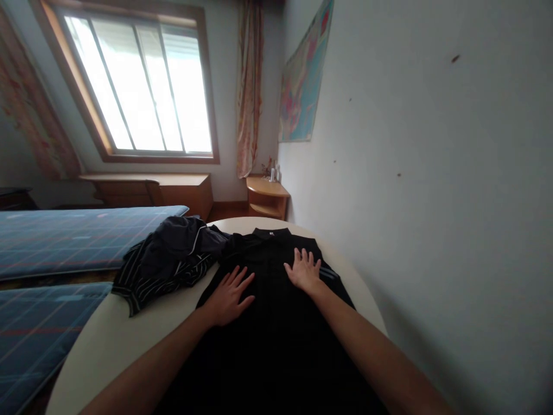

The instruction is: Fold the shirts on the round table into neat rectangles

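A black collared shirt [268, 311] is spread on a round cream table [108, 346], its collar at the far side. Grey stripes mark its right sleeve. My left hand [231, 297] rests on the left part of the shirt with fingers spread. Farther up on the right, near the striped sleeve, my right hand [305, 270] lies flat on the cloth, fingers apart. Neither hand grips anything. The shirt's lower end runs out of view between my forearms.
Beside the shirt on the left lies a pile of dark and striped clothes [168, 256]. Blue checked mattresses [64, 242] are left of the table. A white wall [432, 230] rises close on the right. A wooden corner shelf [268, 187] stands behind.
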A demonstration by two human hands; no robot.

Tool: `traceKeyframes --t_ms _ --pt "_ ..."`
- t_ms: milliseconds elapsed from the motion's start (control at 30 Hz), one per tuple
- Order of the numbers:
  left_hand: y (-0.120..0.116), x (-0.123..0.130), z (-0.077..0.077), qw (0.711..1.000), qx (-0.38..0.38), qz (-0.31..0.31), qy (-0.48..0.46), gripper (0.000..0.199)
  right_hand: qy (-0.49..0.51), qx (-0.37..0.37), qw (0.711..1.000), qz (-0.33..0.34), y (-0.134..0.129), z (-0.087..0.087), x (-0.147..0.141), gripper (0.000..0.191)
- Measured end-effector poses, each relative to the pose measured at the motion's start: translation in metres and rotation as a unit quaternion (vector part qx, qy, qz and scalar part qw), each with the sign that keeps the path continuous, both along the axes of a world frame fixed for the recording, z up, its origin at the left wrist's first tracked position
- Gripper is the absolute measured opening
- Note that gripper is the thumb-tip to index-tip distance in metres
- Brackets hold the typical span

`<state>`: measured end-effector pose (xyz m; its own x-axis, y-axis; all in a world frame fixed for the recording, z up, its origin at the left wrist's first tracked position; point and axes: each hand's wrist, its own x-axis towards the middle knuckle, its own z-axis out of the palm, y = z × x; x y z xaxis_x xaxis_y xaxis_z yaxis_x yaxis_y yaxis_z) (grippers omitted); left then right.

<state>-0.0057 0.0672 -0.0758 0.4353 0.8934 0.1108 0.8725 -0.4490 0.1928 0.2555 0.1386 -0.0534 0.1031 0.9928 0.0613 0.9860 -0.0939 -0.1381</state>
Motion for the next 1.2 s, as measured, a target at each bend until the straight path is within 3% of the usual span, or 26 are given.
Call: traceKeyframes --t_ms 100,200,367,433,567,733,867,1067,1200 --pt "-0.001 -0.011 0.003 1.000 -0.016 0.025 0.006 0.065 0.022 -0.011 0.999 0.025 0.000 -0.007 0.028 0.073" --pt "-0.003 -0.012 0.012 0.998 -0.023 0.043 0.027 0.063 0.033 0.026 0.997 0.067 0.004 -0.012 0.045 0.063" --pt "-0.001 0.025 0.040 0.996 0.006 0.067 0.058 0.039 0.064 0.078 0.994 0.048 0.008 -0.008 0.040 0.036" --pt "0.001 0.044 0.044 0.997 0.028 0.054 0.045 0.037 0.081 0.098 0.992 0.020 0.009 -0.006 0.038 0.029" --pt "0.006 0.063 0.028 0.999 0.046 0.023 -0.001 0.050 0.132 0.136 0.979 -0.071 0.012 -0.002 0.052 0.039" --pt "0.008 0.054 0.005 0.998 0.033 0.007 -0.043 0.051 0.183 0.176 0.959 -0.129 0.016 0.004 0.079 0.056" --pt "0.008 0.051 0.004 0.999 0.026 -0.001 -0.045 0.053 0.200 0.189 0.958 -0.081 0.014 0.005 0.076 0.050" --pt "0.008 0.053 0.001 0.998 0.030 0.005 -0.049 0.052 0.165 0.134 0.968 0.135 0.006 -0.005 0.053 0.041" --pt "0.007 0.052 0.000 0.998 0.032 0.001 -0.056 0.051 0.091 0.123 0.980 0.126 0.001 -0.008 0.046 0.044"
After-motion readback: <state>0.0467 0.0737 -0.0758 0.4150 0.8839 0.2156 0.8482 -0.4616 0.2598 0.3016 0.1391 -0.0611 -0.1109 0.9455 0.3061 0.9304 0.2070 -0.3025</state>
